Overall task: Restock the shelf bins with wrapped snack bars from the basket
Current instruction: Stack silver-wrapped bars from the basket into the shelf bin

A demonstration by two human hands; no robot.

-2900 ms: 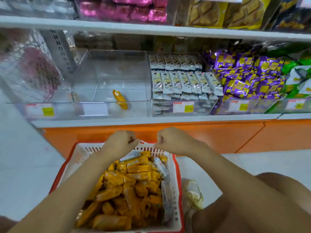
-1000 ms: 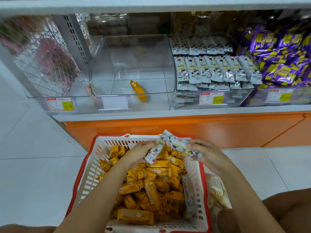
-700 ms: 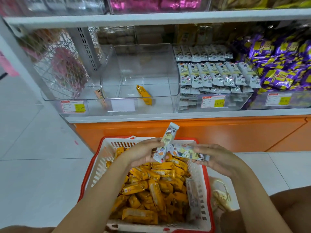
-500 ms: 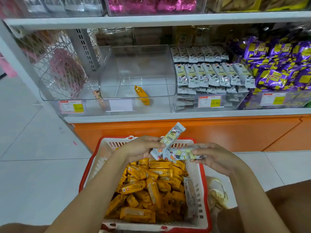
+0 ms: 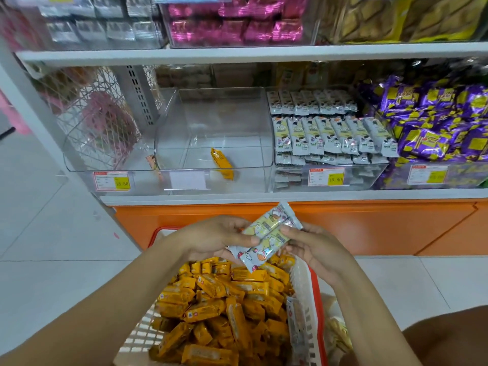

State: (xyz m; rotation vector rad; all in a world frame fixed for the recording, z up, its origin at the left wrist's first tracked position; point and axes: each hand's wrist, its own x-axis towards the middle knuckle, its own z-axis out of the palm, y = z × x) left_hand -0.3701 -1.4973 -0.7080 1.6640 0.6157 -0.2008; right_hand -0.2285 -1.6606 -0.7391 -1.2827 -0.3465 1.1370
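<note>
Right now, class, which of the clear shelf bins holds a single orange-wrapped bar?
The second bin from the left, with the blank label: one orange-wrapped bar lies on its floor. Its right neighbour is packed with white-wrapped bars.

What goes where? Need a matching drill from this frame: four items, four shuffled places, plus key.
Items
1 pink packs
2 lone yellow bar
3 yellow bar heap
4 white bar pair

Places
a basket
b held between left hand and right hand
c upper shelf
d near-empty bin

Pairs: 1-c; 2-d; 3-a; 4-b
</note>
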